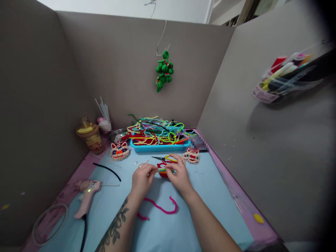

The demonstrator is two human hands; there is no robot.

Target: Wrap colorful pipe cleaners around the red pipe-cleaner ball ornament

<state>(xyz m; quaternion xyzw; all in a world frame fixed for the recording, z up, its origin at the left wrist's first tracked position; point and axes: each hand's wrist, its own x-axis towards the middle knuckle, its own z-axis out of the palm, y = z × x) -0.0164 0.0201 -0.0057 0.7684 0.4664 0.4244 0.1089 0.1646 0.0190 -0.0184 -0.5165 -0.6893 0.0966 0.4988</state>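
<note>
Near the middle of the blue-covered table, both hands meet at a small piece of red, orange and green fuzzy stems (163,172). My left hand (144,175) pinches its left edge between thumb and fingers. From the right, my right hand (179,174) grips the same piece with thumb and index finger, its other fingers raised. Scissors with yellow and red handles (165,159) lie just behind the piece, partly hidden by the right hand. A magenta fuzzy stem (164,210) curves across the cover between the forearms.
A blue tray (149,148) heaped with coloured stems stands at the back, flanked by lion-like faces (120,151) (191,156). On the left are a pink glue gun (88,196), a black stem (107,169) and a brown cup (92,140). A green ornament (164,71) hangs above.
</note>
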